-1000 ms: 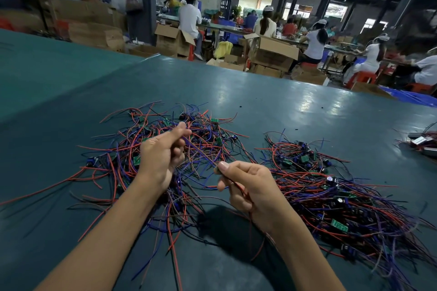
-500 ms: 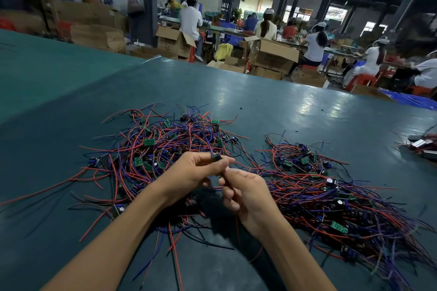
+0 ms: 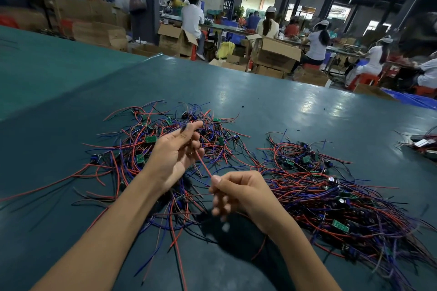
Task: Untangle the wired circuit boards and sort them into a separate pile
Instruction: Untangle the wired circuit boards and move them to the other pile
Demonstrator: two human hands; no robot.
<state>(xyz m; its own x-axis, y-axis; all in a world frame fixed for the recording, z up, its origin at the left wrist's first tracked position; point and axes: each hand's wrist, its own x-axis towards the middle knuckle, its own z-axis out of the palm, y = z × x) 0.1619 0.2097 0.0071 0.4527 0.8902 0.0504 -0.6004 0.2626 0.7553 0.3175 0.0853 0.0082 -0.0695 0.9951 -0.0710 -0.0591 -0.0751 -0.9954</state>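
The left hand (image 3: pixel 175 156) is drawing away toward 11 o'clock from the right hand (image 3: pixel 238 194) — both are pinching 1 thin red insulated wire (image 3: pixel 203 166), likely freeing its board.

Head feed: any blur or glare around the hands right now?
Head view: the lower fingers of the right hand are motion-blurred; the left hand and the red wire between them are sharp; lamp glare on the table lies far past the hands; the wide lens bows the edges.
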